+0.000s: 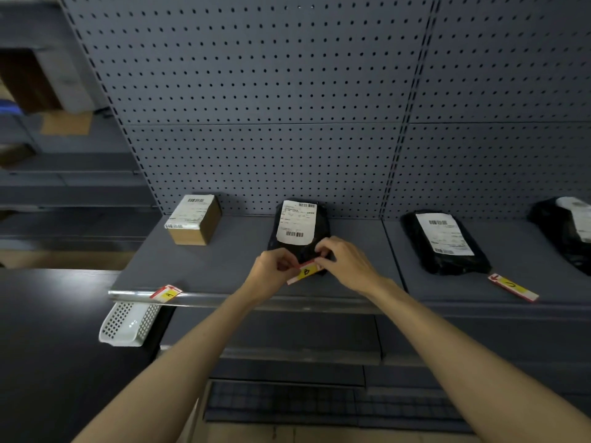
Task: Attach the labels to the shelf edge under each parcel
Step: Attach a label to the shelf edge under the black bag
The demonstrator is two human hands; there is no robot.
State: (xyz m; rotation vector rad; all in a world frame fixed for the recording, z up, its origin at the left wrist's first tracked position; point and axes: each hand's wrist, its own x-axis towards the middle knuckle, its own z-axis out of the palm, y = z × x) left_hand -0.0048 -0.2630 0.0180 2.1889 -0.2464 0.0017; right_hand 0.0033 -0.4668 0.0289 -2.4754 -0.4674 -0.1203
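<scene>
The small red-and-white paper label with a yellow patch (pixel 306 271) is being held between both hands just in front of the middle black plastic-wrapped parcel with a white shipping sticker (pixel 300 231), above the grey metal shelf (pixel 224 260) and not yet at its silver front edge (pixel 271 302). The left hand (pixel 271 266) is pinching the label's left end with fingers closed narrowly on it; the right hand (pixel 345 263) is gripping the right end, fingertips curled tight — possibly peeling a backing, though that is too small to tell. To do this well, the label probably wants lowering to the edge directly below the middle parcel, kept level, then pressed along its length. Left of that parcel, a brown cardboard box (pixel 195 220) is sitting with a matching label (pixel 166 293) at the edge near it; right of the parcel, another black bag (pixel 444 241) has its label (pixel 513 286) lying loose and tilted on the shelf — apparently waiting. A white perforated plastic basket (pixel 128 324) is hanging lower left.
</scene>
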